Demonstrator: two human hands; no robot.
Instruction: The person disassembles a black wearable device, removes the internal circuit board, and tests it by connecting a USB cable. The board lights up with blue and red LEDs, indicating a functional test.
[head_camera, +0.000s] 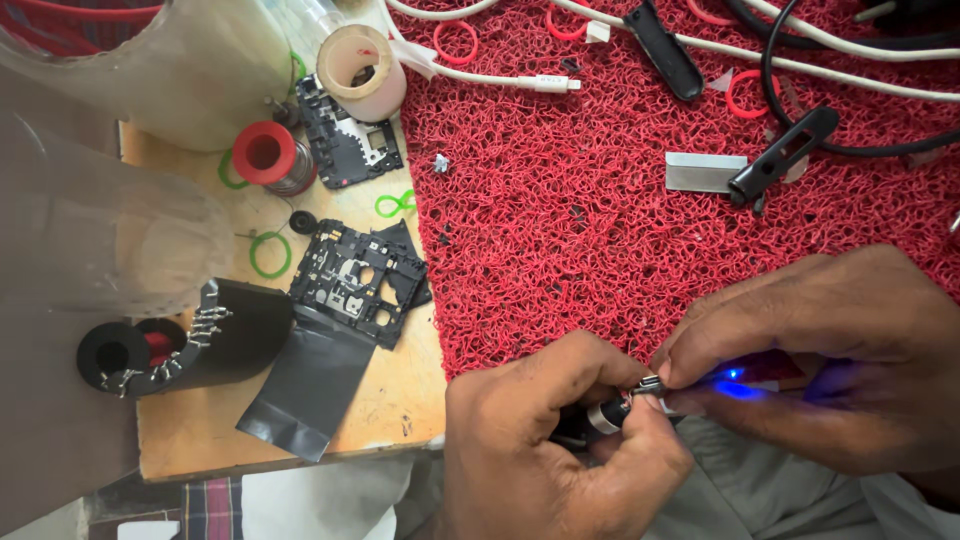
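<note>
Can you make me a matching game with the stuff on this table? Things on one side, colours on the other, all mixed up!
Things:
1. looped mat
2. charging cable
3. small ring on the wooden board
4. strip of tape

Colours:
A. black
B. green
C. red
D. white

Pairs: 1-C, 2-D, 3-B, 4-A

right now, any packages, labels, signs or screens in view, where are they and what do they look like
No signs, screens or packages show.
Cable plug: top centre on the red mat, white, with small print too tiny to read.
Left hand and right hand: bottom right, holding a small device with a blue light, unlabelled.
</note>
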